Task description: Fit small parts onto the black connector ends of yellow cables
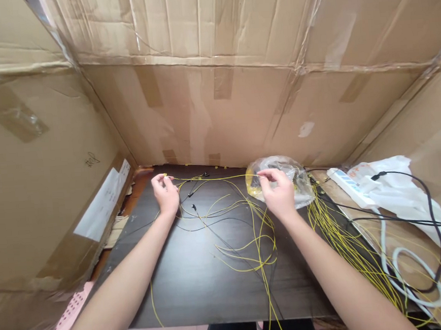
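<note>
A thin yellow wire (214, 178) runs nearly straight between my two hands, above the far part of the dark table (215, 292). My left hand (166, 193) pinches it at the left, fingertips together. At the other side my right hand (278, 191) grips it between thumb and forefinger, in front of a clear plastic bag (302, 191). Loose yellow wires (260, 253) curl on the tabletop below and hang over the front edge. Small black connectors (194, 207) lie between my hands, with thin dark leads attached to some.
A thick bundle of yellow wires (338, 232) lies along the table's right side. Beyond it are a white power strip (352, 187), a white plastic bag (417, 195) and black cables (434, 219). Cardboard walls (201, 115) enclose the back and sides. A pink perforated object (70, 314) stands at left.
</note>
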The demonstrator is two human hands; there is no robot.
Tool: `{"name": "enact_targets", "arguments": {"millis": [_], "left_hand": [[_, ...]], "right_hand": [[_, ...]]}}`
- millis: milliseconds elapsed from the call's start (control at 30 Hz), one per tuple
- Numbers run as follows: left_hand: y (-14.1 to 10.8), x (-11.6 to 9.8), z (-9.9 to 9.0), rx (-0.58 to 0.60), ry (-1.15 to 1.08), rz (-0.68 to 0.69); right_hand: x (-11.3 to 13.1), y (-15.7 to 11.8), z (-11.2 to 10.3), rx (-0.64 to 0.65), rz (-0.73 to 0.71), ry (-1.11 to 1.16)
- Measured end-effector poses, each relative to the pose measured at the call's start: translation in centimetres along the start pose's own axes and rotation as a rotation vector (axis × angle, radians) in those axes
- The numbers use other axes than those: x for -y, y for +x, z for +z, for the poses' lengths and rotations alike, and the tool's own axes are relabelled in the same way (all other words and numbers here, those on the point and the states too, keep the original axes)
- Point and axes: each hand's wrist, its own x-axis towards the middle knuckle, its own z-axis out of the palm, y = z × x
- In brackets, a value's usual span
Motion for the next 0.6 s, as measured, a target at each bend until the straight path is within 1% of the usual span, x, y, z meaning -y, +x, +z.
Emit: {"name": "enact_targets", "arguments": {"millis": [133, 233, 367, 500, 600], "left_hand": [[0.6, 0.7, 0.0, -0.027, -0.004, -0.036], [0.8, 1.0, 0.1, -0.035, -0.004, -0.052], [0.9, 1.1, 0.0, -0.053, 0.000, -0.072], [1.2, 1.3, -0.2, -0.090, 0.003, -0.100], [1.3, 1.3, -0.3, -0.104, -0.006, -0.119]], "right_hand": [[1.6, 3.2, -2.2, 0.007, 0.075, 0.081], [2.5, 5.5, -3.8, -0.047, 0.134, 0.190], [3.7, 8.7, -5.5, -0.134, 0.121, 0.280], [5.7, 12.1, -7.2, -0.215, 0.123, 0.359], [7.1, 13.7, -8.7, -0.247, 0.151, 0.371]]}}
